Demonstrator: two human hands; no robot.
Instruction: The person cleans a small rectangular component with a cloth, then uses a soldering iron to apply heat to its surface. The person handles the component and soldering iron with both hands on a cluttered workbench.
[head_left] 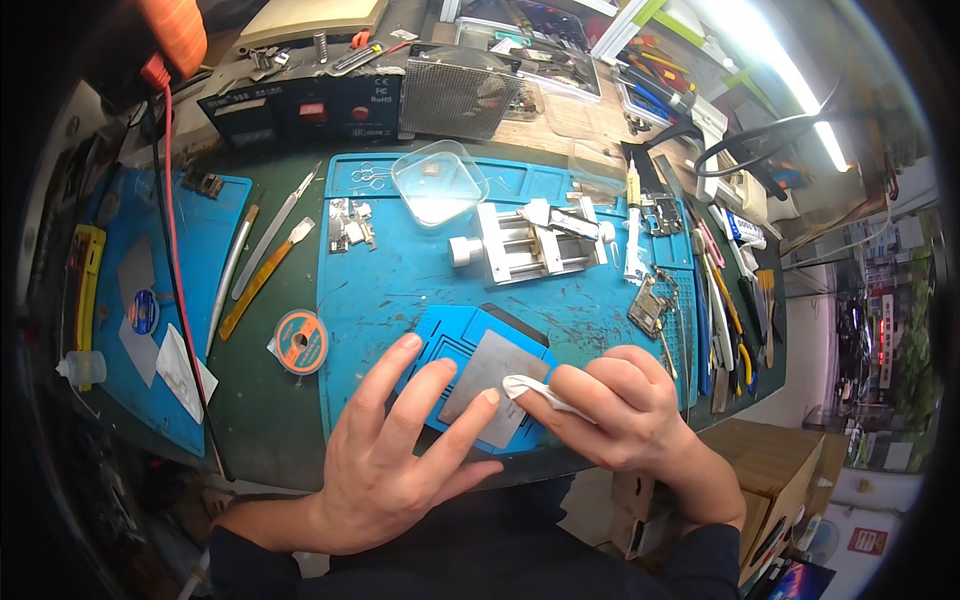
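A thin grey metal plate [487,367] lies tilted on a blue block-shaped holder [437,332] near the mat's front edge. My left hand [395,455] is open, its fingers spread over the holder's left side, with the index fingertip at the plate. A folded white tissue or cloth [538,391] is pinched in my right hand [622,408] and covers the index fingertip. That covered tip is over the plate and seems to press on it. Part of the holder's right side is hidden behind my right hand.
A metal clamp fixture [535,250] stands behind the holder, beside a clear plastic box [438,185]. To the left are an orange-labelled spool [299,342], tweezers [278,228] and a crumpled white tissue [184,372]. A circuit board [648,308] and several hand tools are at the right.
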